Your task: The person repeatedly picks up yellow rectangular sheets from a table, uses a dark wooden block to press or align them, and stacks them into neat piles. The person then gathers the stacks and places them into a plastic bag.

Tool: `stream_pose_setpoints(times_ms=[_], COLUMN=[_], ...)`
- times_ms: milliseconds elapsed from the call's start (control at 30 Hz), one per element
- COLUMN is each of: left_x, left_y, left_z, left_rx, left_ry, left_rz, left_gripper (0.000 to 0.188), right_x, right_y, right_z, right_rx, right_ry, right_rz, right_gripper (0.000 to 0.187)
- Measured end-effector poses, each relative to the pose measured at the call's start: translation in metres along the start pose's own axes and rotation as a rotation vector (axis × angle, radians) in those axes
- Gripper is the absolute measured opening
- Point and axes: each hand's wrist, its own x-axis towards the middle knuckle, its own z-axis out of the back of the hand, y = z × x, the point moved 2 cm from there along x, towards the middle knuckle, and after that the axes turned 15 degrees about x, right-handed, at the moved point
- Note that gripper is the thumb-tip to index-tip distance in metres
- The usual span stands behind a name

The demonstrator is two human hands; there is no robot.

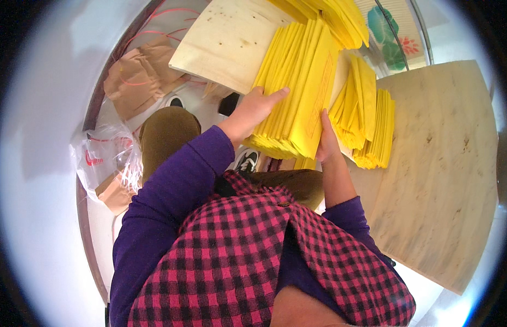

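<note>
A thick bundle of yellow folded paper (297,87), with faint red print on its right face, leans upright between my two hands. My left hand (253,111) grips its left side, the thumb lying across the top edges of the folds. My right hand (329,143) presses against the right face near its lower end, its fingers partly hidden behind the bundle. Just right of that hand sit a loose, fanned stack of yellow paper (356,103) and a tighter yellow stack (380,131). Another yellow pile (340,19) lies beyond the held bundle.
A pale wooden board (223,46) lies at the far left of the bundle, and a larger wooden board (433,163) is on the right. Brown paper (141,76), red strapping and a clear plastic bag (111,155) lie on the floor to the left. My knees are below the boards.
</note>
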Motion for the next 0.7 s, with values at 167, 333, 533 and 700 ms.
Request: stream_pose_setpoints(times_ms=[167,333,533,700], left_x=[0.001,0.003,-0.003,-0.006], left_y=[-0.007,-0.009,-0.012,-0.01], left_z=[-0.003,-0.01,-0.011,-0.01], left_rx=[0.08,0.247,0.433,0.501], left_ry=[-0.024,-0.114,-0.166,-0.185], left_rz=[-0.06,-0.08,-0.13,-0.189], left_gripper=[0.058,0.065,0.069,0.069], right_x=[0.003,0.006,0.008,0.009], right_y=[-0.001,0.0,-0.003,-0.005], right_z=[-0.004,0.003,0.013,0.018], right_rx=[-0.102,-0.117,-0.131,-0.13], right_ry=[-0.062,-0.08,-0.116,-0.11], right_rz=[-0.014,-0.028,0.019,0.032], right_gripper=[0.061,0.06,0.058,0.057])
